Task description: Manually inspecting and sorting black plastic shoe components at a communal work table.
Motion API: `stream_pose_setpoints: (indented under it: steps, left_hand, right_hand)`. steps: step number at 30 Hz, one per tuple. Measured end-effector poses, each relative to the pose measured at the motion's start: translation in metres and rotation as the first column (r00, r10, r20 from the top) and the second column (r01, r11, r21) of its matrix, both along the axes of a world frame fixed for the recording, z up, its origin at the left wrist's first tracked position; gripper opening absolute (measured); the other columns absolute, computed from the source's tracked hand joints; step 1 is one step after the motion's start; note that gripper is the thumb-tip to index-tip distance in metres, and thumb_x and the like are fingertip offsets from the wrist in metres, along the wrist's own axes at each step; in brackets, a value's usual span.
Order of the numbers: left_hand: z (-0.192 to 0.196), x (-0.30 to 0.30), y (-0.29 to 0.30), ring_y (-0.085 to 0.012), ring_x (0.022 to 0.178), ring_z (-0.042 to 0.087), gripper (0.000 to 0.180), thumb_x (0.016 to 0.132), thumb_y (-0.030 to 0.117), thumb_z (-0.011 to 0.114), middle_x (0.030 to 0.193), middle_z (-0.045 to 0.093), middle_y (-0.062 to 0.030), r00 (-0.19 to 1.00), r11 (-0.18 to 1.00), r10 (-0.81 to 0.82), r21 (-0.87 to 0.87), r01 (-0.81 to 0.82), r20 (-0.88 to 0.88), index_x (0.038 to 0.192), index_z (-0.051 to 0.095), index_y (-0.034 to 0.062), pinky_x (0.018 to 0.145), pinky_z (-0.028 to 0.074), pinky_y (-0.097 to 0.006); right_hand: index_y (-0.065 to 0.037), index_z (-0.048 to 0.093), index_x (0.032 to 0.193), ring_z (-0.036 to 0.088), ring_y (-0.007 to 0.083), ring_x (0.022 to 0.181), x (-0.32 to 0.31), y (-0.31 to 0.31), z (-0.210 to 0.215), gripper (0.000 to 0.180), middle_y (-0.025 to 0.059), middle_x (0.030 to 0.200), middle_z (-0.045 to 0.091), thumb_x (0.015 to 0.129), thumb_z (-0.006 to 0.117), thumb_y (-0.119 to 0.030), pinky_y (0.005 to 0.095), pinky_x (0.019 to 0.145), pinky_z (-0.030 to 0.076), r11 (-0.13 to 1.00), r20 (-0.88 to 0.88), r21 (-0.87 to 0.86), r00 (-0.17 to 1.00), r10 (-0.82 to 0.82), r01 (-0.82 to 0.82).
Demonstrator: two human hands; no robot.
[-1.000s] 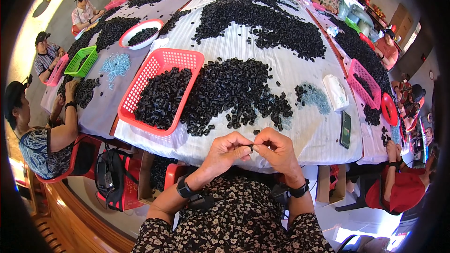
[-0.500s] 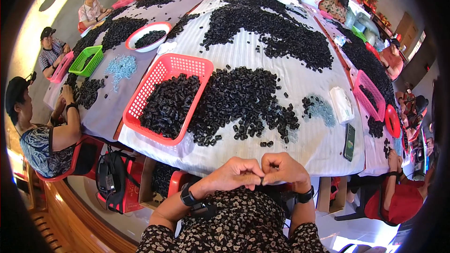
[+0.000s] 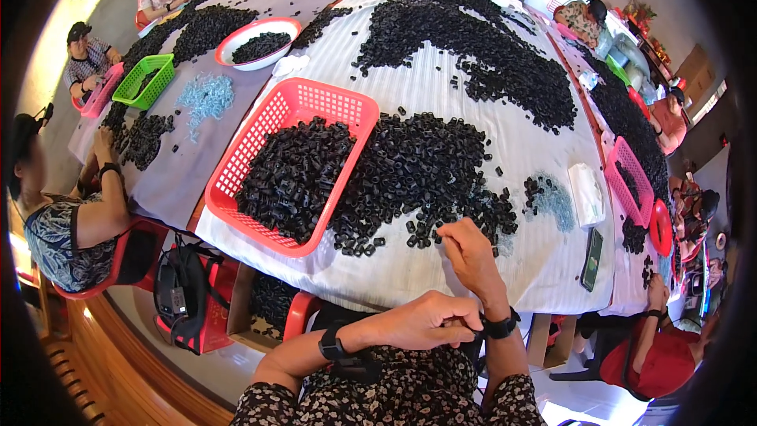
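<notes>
Where the near edge of the heap of black pieces (image 3: 426, 159) thins out on the white cloth (image 3: 377, 278), the right hand (image 3: 468, 255) reaches over it with bent fingers, its tips beside a few loose ones; whether they pinch one cannot be told. Closer to the body, the left hand (image 3: 430, 320) is held in front of the right wrist, its fingers curled in; whatever they may hold is hidden.

Just left of the heap, a red basket (image 3: 251, 142) holds many more black pieces. Judging by how things lie, much is left to handle: the heap is large, and whether the basket's contents are done or waiting cannot be told. A patch of clear bluish bits (image 3: 554, 207) at the right perhaps marks some pieces as dealt with.

Farther right are a white tissue pack (image 3: 586, 194) and a phone (image 3: 591, 259). Beyond stand a red-rimmed bowl (image 3: 272, 63) and a green basket (image 3: 158, 88), with other people seated around.
</notes>
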State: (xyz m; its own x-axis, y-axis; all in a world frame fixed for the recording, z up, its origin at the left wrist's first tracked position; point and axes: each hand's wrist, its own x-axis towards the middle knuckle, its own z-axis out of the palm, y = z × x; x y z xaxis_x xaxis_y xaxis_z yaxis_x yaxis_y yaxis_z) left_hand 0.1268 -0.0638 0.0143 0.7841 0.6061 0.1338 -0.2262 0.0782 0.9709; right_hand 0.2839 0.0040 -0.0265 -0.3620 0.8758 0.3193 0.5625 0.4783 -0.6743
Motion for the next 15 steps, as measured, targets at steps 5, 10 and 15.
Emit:
stream_pose_setpoints:
  steps: [5, 10, 15]
  left_hand:
    - [0.003, 0.003, 0.007, -0.0121, 0.063, 0.059, 0.014, 0.083, 0.002, 0.063, 0.069, 0.058, -0.0068, 0.993, 0.984, 0.093, 0.148, -0.103, 0.069, 0.094, 0.055, 0.0027, 0.058, 0.044, -0.028]
    - [-0.002, -0.004, 0.012, -0.0109, 0.061, 0.056, 0.013, 0.084, 0.001, 0.061, 0.067, 0.055, -0.0049, 0.980, 0.970, 0.161, 0.165, -0.179, 0.113, 0.095, 0.053, 0.0022, 0.057, 0.044, -0.028]
    - [-0.006, -0.006, 0.018, -0.0106, 0.059, 0.055, 0.010, 0.084, 0.000, 0.059, 0.067, 0.055, -0.0064, 0.961, 0.961, 0.247, 0.097, -0.260, 0.125, 0.092, 0.052, 0.0003, 0.054, 0.043, -0.027]
  right_hand:
    - [-0.002, 0.058, 0.084, 0.052, 0.0268, 0.071, -0.028, 0.039, -0.008, 0.007, 0.0105, 0.074, 0.048, 0.077, 0.059, 0.000, 0.0339, 0.062, 0.043, 0.985, 0.101, 0.170, 0.995, 0.008, -0.025]
    - [-0.006, 0.055, 0.079, 0.053, 0.0284, 0.076, -0.038, 0.054, -0.024, 0.011, 0.0100, 0.077, 0.048, 0.072, 0.063, -0.003, 0.0378, 0.066, 0.046, 0.976, 0.407, 0.198, 0.913, -0.003, -0.085]
    - [-0.004, 0.054, 0.082, 0.053, 0.0314, 0.078, -0.039, 0.061, -0.022, 0.017, 0.0112, 0.078, 0.049, 0.068, 0.064, -0.003, 0.0390, 0.066, 0.046, 0.988, 0.496, 0.135, 0.868, 0.003, -0.081]
